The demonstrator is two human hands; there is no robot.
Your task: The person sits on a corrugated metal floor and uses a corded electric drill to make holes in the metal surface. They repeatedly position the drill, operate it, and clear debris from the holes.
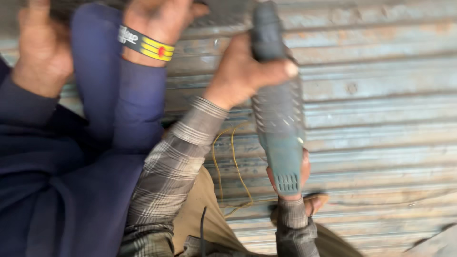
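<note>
I hold a grey-green power tool [280, 123] pointing away from me over ribbed metal sheeting [381, 95]. My left hand [240, 71], in a plaid sleeve, grips the tool's dark front part with the thumb laid across the body. My right hand [297, 178] wraps the vented rear end from below; most of it is hidden behind the tool. The tool's working end is cut off by the top of the frame. The picture is motion-blurred.
A co-worker in dark blue sleeves fills the left side: one hand [40, 47] at the top left, the other hand [159, 16] above a yellow-and-black wristband [145, 44]. A thin yellow wire [235, 166] loops over the sheeting. A black cable [202, 228] lies by my tan trousers.
</note>
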